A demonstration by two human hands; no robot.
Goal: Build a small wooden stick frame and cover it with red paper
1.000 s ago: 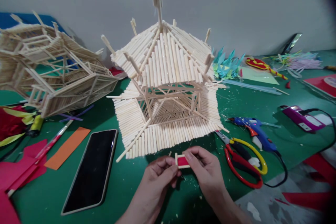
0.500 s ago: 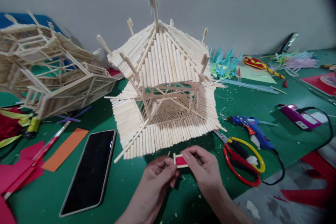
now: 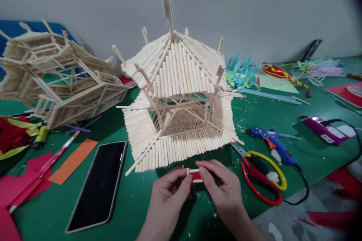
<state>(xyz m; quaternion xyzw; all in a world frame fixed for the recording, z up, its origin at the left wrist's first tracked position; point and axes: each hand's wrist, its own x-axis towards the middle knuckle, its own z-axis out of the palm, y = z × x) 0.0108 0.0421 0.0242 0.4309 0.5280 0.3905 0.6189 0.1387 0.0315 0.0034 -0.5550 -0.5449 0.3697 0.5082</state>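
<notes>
My left hand (image 3: 169, 188) and my right hand (image 3: 223, 188) pinch a small stick frame with a red panel (image 3: 195, 175) between their fingertips, low at the middle of the view. It is held just in front of the near edge of a stick-built pavilion model (image 3: 178, 98) with a two-tier roof and a spire, standing on the green table (image 3: 135, 203). Both hands have fingers curled round the little piece.
A second stick structure (image 3: 56, 79) lies tipped over at the left. A black phone (image 3: 98, 184), an orange strip (image 3: 73, 160) and red paper (image 3: 22, 180) lie left; red-yellow scissors (image 3: 263, 177), a blue glue gun (image 3: 271, 143) and a purple device (image 3: 325, 130) right.
The small red-panelled piece has tilted flatter, so less red shows, and the hands have shifted slightly. The view has dropped a little, so the pavilion sits lower in frame.
</notes>
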